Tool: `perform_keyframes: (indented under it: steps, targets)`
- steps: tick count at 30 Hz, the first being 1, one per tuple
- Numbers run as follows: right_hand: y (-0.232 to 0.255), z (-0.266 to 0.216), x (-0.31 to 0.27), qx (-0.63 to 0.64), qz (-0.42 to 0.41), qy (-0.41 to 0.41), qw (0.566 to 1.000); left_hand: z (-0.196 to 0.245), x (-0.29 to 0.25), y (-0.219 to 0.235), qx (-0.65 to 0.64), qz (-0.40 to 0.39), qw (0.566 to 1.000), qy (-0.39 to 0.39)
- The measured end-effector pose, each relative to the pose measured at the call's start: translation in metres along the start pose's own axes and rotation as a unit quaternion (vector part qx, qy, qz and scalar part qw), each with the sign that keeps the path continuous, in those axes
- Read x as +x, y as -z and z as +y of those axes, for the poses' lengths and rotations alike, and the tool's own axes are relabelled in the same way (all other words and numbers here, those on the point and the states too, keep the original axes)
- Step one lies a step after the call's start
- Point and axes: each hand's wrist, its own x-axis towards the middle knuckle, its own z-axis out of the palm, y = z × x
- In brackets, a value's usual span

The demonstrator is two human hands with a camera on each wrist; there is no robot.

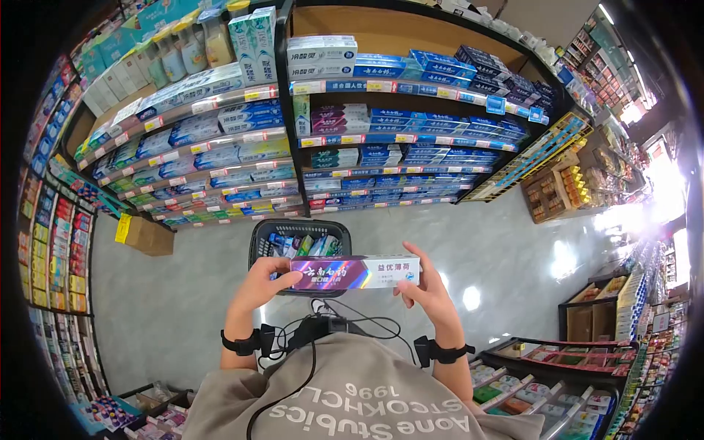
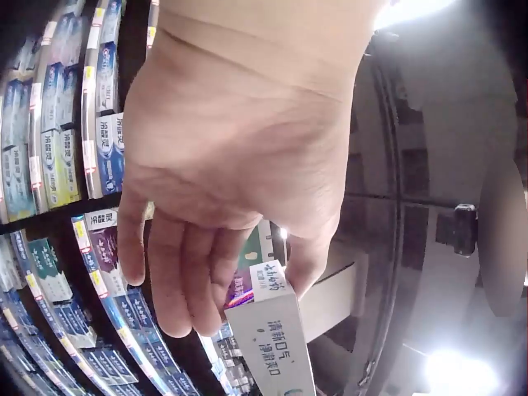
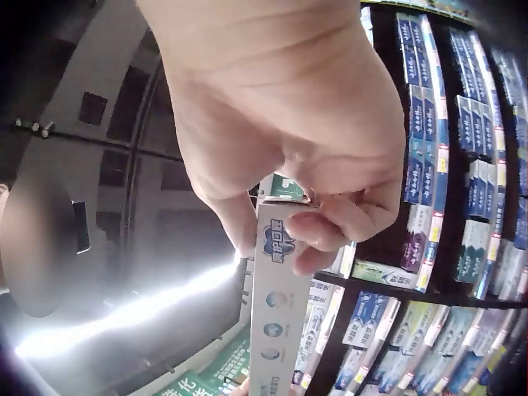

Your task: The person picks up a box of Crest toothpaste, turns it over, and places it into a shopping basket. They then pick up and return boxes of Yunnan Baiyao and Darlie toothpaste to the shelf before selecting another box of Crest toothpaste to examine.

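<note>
A long toothpaste box [image 1: 352, 273], purple on its left part and white on its right, is held level in front of the body. My left hand [image 1: 258, 284] pinches its left end, with the thumb on the front face. At the white end my right hand [image 1: 434, 293] grips the box between thumb and curled fingers, the index finger raised. The left wrist view shows the left hand [image 2: 239, 148] over one end of the box [image 2: 276, 351]. From the right wrist, the box [image 3: 276, 318] runs downward from the right hand [image 3: 297, 124].
Behind the box, a dark shopping basket [image 1: 345, 233] with several colourful packs stands on the grey floor [image 1: 411, 220]. Shelves of toothpaste boxes [image 1: 407, 117] rise ahead. A cardboard box [image 1: 150, 236] sits at the left, and low display racks [image 1: 528, 389] stand at lower right.
</note>
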Motion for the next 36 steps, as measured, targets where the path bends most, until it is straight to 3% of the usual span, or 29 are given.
perform_keyframes:
  steps: [4,9,11,14,18,22,29,32,36]
  targets:
    - [0.008,-0.008,0.012,0.022,0.019,0.003,1.000,-0.005,0.037,-0.001,-0.103,-0.046,0.994,0.015]
    - [0.015,0.001,0.011,0.019,0.010,-0.015,1.000,-0.014,0.054,-0.002,-0.081,-0.043,0.996,-0.008]
    - [0.011,0.016,0.004,0.031,-0.009,-0.037,0.999,-0.014,0.039,-0.002,-0.109,-0.047,0.992,0.034]
    - [0.006,0.027,0.013,0.041,-0.038,-0.021,0.998,0.002,0.014,0.001,-0.109,-0.023,0.993,0.026]
    - [-0.008,0.019,0.007,0.012,-0.043,0.012,0.999,-0.006,-0.016,-0.011,-0.205,0.023,0.978,0.021]
    - [-0.012,0.024,-0.010,0.025,-0.065,0.008,0.998,-0.008,-0.045,-0.018,-0.214,0.043,0.976,0.018]
    - [-0.009,0.050,-0.062,0.082,-0.058,0.030,0.995,0.010,-0.090,-0.036,-0.109,0.025,0.994,-0.002]
    - [-0.003,0.061,-0.092,0.066,-0.017,0.047,0.997,0.022,-0.101,-0.049,-0.027,0.008,0.994,-0.105]
    - [0.007,0.074,-0.122,-0.002,0.014,0.095,0.995,0.037,-0.107,-0.063,0.019,-0.032,0.992,-0.118]
